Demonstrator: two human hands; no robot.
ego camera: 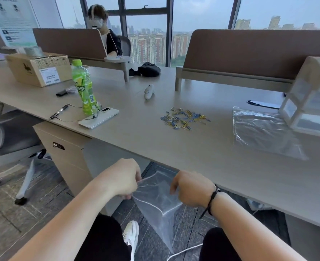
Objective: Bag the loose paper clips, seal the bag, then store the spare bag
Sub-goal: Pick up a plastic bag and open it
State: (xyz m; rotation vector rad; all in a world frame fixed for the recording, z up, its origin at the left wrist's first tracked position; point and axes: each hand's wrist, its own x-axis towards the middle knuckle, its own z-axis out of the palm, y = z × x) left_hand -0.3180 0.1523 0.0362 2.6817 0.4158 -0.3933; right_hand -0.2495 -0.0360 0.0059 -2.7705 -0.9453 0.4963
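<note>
Two clear bags show: one hangs below the desk edge point(174, 147), its top pinched by the left hand point(124, 178) and right hand point(192, 188); the spare bag point(264, 132) lies flat on the desk at three o'clock from one heap of loose paper clips point(184, 118), too many to count.

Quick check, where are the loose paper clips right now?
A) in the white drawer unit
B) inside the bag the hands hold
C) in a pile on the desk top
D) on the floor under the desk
C: the paper clips lie scattered in a pile on the desk, while the clear bag held between the left hand and right hand below the desk edge looks empty.
</note>
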